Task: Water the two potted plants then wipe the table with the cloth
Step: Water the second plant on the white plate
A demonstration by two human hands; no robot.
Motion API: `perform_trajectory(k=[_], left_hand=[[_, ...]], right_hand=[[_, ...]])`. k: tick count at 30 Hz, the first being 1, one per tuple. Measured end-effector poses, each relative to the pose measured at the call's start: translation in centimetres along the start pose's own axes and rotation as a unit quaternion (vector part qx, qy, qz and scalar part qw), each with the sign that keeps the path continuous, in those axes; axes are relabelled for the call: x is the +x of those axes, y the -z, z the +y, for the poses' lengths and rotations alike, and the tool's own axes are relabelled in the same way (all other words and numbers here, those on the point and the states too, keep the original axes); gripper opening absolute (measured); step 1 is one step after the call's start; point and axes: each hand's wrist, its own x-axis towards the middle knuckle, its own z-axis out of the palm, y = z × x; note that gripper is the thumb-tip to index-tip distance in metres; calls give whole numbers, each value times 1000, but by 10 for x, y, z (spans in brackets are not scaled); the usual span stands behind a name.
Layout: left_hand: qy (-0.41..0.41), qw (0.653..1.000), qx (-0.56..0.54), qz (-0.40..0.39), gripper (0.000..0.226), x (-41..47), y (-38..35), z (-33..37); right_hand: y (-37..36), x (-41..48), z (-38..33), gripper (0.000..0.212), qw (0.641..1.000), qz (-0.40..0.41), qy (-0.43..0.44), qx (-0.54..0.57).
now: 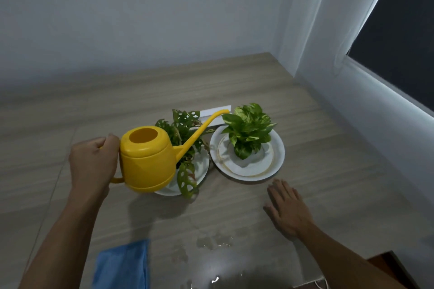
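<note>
My left hand (94,162) grips the handle of a yellow watering can (146,159), held above the table with its long spout tip close to the leaves of the right plant. The left plant (185,143), with holed leaves, stands on a white plate (202,169) partly behind the can. On its own white plate (277,159) stands the right plant (249,131), with bright green leaves. My right hand (287,209) rests flat on the table, fingers apart, just below that plate. A blue cloth (122,265) lies at the near edge.
The wooden table (94,105) sits in a wall corner, with a window (399,42) to the right. Water spots (211,241) lie on the surface near me. A white flat object (211,111) lies behind the plants.
</note>
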Motion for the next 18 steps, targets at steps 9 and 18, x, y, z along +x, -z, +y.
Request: perform_trajectory(k=[9,18], left_hand=[[9,998,46,47,36,-35,-48,36],[-66,983,160,56,44,-51,-75,66]], right_hand=[[-15,33,53,83,999,-15,45,8],[-30,52,71,79,997,-6,72,24]])
